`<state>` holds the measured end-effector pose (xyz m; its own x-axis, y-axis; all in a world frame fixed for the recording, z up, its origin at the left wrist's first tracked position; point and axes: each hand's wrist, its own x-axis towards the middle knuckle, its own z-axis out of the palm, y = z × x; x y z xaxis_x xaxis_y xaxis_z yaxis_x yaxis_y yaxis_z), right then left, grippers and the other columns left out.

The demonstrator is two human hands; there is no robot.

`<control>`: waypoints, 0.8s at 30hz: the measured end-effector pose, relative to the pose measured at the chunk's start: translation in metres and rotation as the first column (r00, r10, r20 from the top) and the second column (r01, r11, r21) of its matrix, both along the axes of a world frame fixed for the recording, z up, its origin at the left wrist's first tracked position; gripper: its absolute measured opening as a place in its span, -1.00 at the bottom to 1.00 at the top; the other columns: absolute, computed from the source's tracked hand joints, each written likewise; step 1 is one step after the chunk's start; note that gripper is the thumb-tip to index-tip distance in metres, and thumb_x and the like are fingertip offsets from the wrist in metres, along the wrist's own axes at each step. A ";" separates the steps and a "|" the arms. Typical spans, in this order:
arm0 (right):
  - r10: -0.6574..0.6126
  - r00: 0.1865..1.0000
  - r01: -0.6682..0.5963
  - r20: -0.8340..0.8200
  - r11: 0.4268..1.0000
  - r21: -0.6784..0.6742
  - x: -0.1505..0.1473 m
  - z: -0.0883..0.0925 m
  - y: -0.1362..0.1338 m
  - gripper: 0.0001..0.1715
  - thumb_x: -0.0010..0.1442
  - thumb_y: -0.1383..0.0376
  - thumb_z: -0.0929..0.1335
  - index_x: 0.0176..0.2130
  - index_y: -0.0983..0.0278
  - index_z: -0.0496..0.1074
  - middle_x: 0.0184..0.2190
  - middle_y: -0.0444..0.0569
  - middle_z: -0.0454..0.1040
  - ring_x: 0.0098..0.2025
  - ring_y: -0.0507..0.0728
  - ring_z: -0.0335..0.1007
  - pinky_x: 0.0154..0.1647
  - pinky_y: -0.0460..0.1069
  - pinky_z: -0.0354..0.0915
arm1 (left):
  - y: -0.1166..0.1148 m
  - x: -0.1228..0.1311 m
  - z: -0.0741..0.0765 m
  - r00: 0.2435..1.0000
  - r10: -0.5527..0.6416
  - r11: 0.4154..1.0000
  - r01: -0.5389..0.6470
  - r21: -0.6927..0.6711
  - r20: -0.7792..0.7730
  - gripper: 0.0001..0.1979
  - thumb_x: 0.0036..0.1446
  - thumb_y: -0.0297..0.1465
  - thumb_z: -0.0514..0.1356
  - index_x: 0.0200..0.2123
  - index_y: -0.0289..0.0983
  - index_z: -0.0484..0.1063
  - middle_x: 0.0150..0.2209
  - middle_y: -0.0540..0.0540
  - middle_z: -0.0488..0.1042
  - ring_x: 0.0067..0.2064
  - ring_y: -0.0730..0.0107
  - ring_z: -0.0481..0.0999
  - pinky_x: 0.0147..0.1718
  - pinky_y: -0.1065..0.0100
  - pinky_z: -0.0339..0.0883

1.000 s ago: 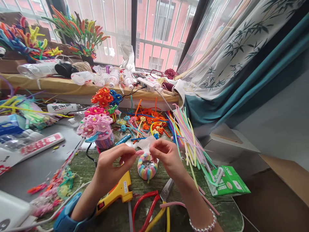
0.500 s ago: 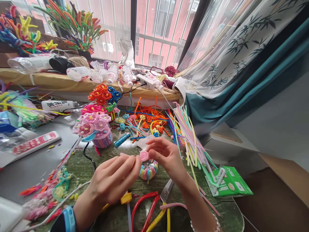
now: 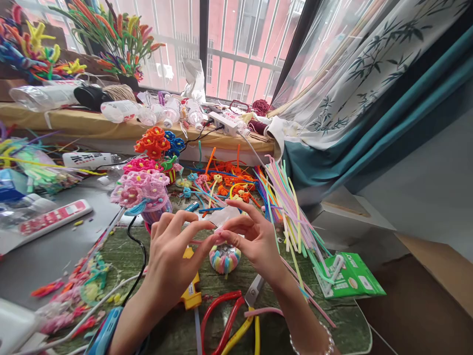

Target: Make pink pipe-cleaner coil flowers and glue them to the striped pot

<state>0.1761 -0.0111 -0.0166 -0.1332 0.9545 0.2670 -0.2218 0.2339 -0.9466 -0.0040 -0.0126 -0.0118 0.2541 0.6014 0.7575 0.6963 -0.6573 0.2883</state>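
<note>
Fingers [image 3: 195, 228] of the left hand [image 3: 168, 266] and right hand [image 3: 254, 241] meet at the tips, pinching a small pink pipe-cleaner coil [image 3: 219, 232] (mostly hidden) — just above a pastel striped pipe-cleaner ring [image 3: 224, 259] on the green surface [image 3: 343, 320], a yellow glue gun [image 3: 190, 291] near the left wrist

Fuzzy chenille stems [image 3: 286, 212], glossy plastic glue gun [image 3: 191, 291].

Home craft corner, pipe-cleaner flowers [image 3: 153, 143]
</note>
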 end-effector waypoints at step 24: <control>-0.593 0.745 0.216 0.307 0.649 0.729 -0.014 -0.014 -0.008 -0.87 0.32 0.40 0.40 -0.16 0.24 0.57 -0.32 0.01 0.58 -0.30 0.13 0.55 -0.25 0.00 0.49 | -0.004 0.010 -0.008 0.958 -0.027 0.974 0.089 -0.207 0.284 -0.88 0.25 -0.46 0.25 -0.38 -0.22 0.47 -0.43 0.06 0.53 -0.38 0.38 0.40 -0.28 0.27 0.19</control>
